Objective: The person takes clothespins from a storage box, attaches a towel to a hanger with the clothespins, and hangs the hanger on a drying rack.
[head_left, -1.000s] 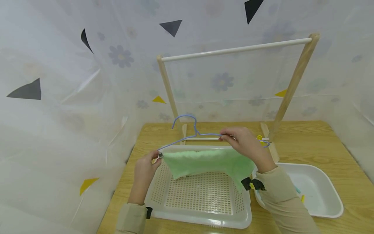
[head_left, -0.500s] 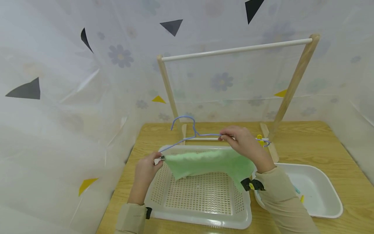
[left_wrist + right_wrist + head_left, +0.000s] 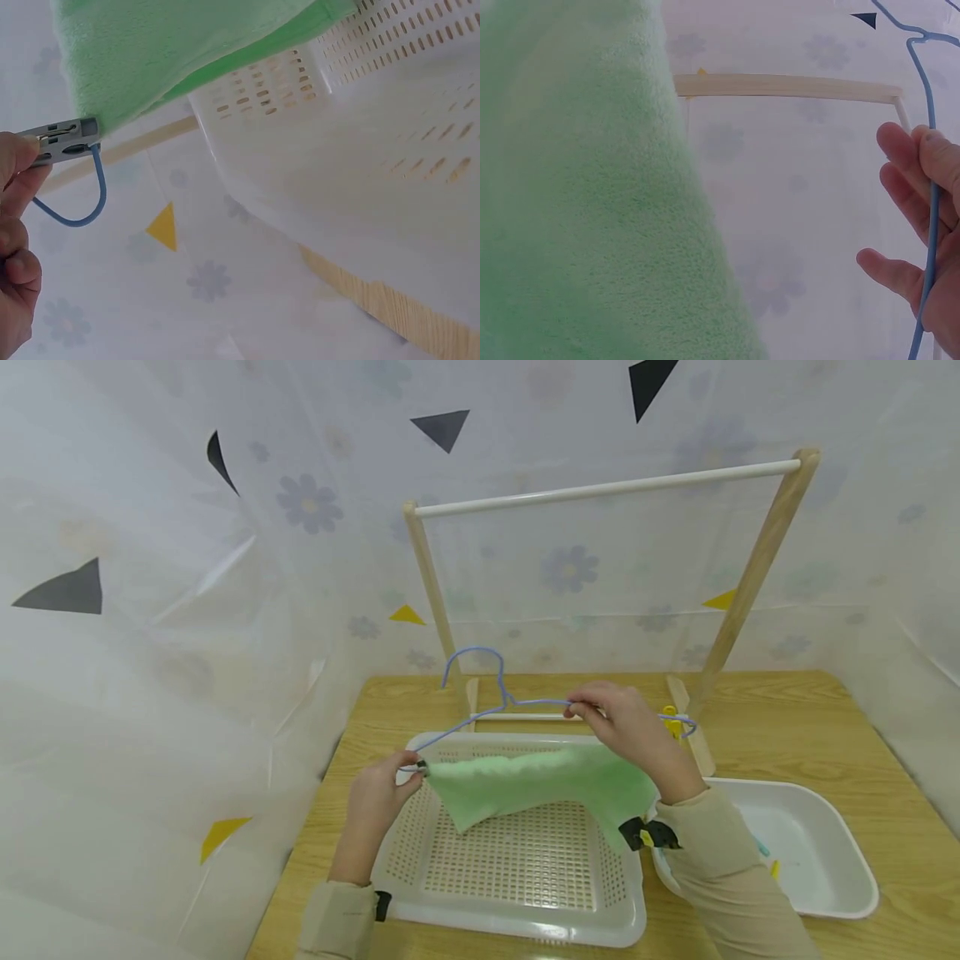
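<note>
A blue wire hanger (image 3: 465, 723) is held above the basket, its hook pointing up. My right hand (image 3: 626, 731) pinches its right arm between thumb and fingers. At the hanger's left end my left hand (image 3: 377, 795) pinches a grey clothespin (image 3: 64, 140). The clothespin's tip meets the corner of a light green fluffy towel (image 3: 525, 781), and the hanger's looped end passes by it. The towel hangs below the hanger, its right part behind my right wrist. A yellow clothespin (image 3: 671, 720) sits by the hanger's right end.
Underneath lies a white perforated basket (image 3: 510, 927). A white tub (image 3: 817, 852) with a few small coloured pieces stands to the right. Behind them rises a wooden rack (image 3: 765, 552) with a white top bar (image 3: 607, 487), on the wood-grain table (image 3: 787, 727).
My left hand has shifted slightly right with the clothespin and the towel's left corner. The hanger's hook dipped a little, then rose slightly. My right hand stays almost in place.
</note>
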Tool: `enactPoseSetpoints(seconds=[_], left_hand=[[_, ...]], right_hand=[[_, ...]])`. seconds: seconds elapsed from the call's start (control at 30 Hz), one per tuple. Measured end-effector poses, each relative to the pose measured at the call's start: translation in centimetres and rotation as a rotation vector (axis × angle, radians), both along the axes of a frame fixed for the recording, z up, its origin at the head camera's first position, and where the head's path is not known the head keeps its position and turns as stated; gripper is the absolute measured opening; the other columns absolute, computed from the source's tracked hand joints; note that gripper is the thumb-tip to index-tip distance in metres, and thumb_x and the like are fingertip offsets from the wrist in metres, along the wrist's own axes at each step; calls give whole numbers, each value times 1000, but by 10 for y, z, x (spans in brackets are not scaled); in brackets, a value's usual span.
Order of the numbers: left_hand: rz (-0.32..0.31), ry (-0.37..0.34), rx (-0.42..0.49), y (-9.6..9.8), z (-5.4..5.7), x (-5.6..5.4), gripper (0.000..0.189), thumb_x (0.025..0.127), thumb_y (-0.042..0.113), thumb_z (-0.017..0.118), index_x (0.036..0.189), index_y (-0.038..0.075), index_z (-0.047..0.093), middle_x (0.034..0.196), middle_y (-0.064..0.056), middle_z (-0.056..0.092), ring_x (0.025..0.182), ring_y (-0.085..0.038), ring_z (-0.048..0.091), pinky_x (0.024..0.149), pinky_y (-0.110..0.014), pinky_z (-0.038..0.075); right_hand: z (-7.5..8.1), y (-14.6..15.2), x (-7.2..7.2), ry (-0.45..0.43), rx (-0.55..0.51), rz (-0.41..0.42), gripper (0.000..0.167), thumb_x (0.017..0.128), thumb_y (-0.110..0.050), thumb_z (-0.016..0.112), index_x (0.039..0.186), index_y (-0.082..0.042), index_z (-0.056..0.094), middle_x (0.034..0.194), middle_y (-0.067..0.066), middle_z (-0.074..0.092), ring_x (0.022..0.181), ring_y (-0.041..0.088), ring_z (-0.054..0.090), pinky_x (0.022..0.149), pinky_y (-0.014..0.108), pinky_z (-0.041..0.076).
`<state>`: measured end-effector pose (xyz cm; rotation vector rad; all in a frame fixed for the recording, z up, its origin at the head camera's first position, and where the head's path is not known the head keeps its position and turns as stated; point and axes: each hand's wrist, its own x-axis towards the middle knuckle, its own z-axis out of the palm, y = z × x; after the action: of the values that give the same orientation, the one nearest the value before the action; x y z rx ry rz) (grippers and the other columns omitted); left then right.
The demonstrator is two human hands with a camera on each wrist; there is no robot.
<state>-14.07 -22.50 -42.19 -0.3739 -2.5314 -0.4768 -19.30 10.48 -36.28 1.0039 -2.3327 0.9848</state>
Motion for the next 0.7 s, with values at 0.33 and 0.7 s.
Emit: enactPoseSetpoints(seconds=[0.33, 0.7], left_hand=[[-35, 154, 24, 0, -3, -3, 20, 67, 13, 75, 85, 6, 68, 70, -6, 67, 40, 5, 10, 31, -17, 17], [-69, 263, -26, -4, -7, -5, 21, 65, 13, 76, 82, 6, 67, 70, -6, 67, 38, 4, 18, 31, -17, 19]], right_hand=[[-1, 1, -1, 88, -74, 27, 11, 79, 7, 61, 84, -2, 65, 79, 6, 64, 61, 10, 51, 49, 22, 36], [-1, 1, 2, 105, -83, 67, 13, 77, 9, 63, 86, -1, 65, 81, 7, 64, 69, 14, 59, 50, 20, 40]])
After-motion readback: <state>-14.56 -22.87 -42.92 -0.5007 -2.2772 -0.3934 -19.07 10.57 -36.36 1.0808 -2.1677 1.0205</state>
